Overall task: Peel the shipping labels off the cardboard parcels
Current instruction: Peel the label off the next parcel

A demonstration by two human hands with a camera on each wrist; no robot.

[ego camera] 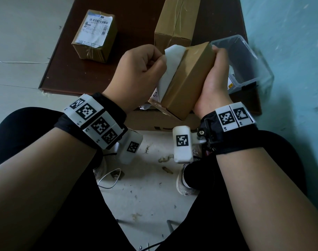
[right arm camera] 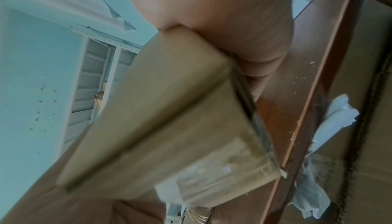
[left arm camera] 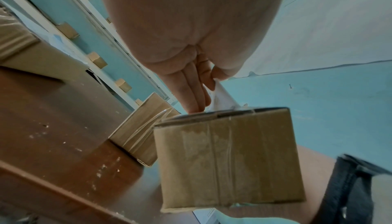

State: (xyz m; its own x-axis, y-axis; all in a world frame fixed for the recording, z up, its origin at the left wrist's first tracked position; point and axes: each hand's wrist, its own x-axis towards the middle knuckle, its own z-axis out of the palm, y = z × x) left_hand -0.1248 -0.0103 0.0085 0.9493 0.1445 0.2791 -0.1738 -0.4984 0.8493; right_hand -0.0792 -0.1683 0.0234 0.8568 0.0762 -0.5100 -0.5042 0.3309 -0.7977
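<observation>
A small cardboard parcel (ego camera: 186, 80) is held tilted above the near edge of the brown board (ego camera: 136, 20). My right hand (ego camera: 215, 77) grips its right side, fingers curled over the far end. My left hand (ego camera: 141, 69) pinches the white shipping label (ego camera: 170, 69), which is lifted partly off the parcel's left face. In the left wrist view the fingers (left arm camera: 194, 90) hold the label (left arm camera: 220, 98) above the parcel (left arm camera: 229, 158). The right wrist view shows the parcel (right arm camera: 169, 127) blurred against my palm (right arm camera: 222, 26). A second parcel (ego camera: 95, 35) on the board carries a label on top.
A taller taped parcel (ego camera: 176, 22) stands at the back of the board. A clear plastic bin (ego camera: 245, 64) sits right of my right hand. A flat carton (ego camera: 154, 120) lies under the hands. Crumpled white paper (right arm camera: 331, 127) lies by the board's edge. Scraps litter the floor (ego camera: 147, 178).
</observation>
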